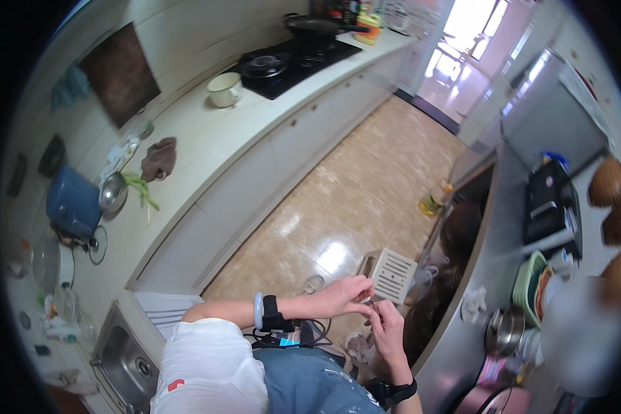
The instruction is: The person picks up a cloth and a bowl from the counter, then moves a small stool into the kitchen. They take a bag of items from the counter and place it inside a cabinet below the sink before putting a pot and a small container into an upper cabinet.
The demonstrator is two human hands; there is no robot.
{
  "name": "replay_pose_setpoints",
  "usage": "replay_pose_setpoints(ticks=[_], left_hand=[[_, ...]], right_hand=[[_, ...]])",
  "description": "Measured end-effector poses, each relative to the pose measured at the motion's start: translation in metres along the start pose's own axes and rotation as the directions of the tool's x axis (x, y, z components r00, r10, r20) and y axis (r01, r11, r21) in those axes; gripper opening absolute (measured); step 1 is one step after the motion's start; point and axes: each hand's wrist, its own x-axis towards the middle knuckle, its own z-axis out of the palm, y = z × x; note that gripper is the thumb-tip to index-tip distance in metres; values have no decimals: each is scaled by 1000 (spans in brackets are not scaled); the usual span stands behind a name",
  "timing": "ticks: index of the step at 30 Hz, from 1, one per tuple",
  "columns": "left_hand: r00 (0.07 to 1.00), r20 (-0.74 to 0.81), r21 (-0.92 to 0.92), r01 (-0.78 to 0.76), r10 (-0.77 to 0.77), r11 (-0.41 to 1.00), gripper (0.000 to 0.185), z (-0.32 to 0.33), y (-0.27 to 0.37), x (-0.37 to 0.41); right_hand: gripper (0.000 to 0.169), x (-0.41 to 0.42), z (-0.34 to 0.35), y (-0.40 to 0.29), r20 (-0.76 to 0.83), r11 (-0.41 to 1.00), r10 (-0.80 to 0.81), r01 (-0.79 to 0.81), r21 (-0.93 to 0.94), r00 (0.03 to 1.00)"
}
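My left hand (348,296) is curled, its fingertips pinching a small pale object (365,299) too small to name. My right hand (386,325) is raised close beside it, thumb and fingertips meeting near the same object; whether it grips it too is hard to tell. Both hands are in front of my body above the floor. A pale bangle (259,310) and a black strap (273,312) circle my left wrist, and another black strap (393,393) is on my right wrist. A black cable (321,339) loops below the left forearm.
A slatted plastic stool (390,271) stands on the floor beyond my hands. Along the left runs a white counter (196,150) with a sink (134,362), cream pot (224,89) and black stove (290,67). A metal-topped counter (476,279) with bowls and pots lies right. An oil bottle (430,205) stands on the floor.
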Motion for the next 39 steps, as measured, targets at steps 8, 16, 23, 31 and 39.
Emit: replay_pose_setpoints(ticks=[8,16,23,31,39], left_hand=[[912,-406,114,120,-64,986,24,-126,-82,-32],[514,-622,-316,526,-591,790,17,-264,-130,-118],[99,-846,-464,347,-524,815,21,-245,-140,-211],[-568,-596,-706,34,-567,707,25,-161,-90,-236],[-727,-445,-684,-102,-524,723,18,-99,-105,-162]], right_hand=[[13,175,85,-39,468,974,-180,222,-36,865],[69,370,236,-23,743,760,-357,638,-122,566],[74,461,381,1,808,209,-412,907,-365,421],[42,474,453,-13,929,-171,-12,914,-367,370],[51,483,442,-5,966,-298,-185,927,-228,178]])
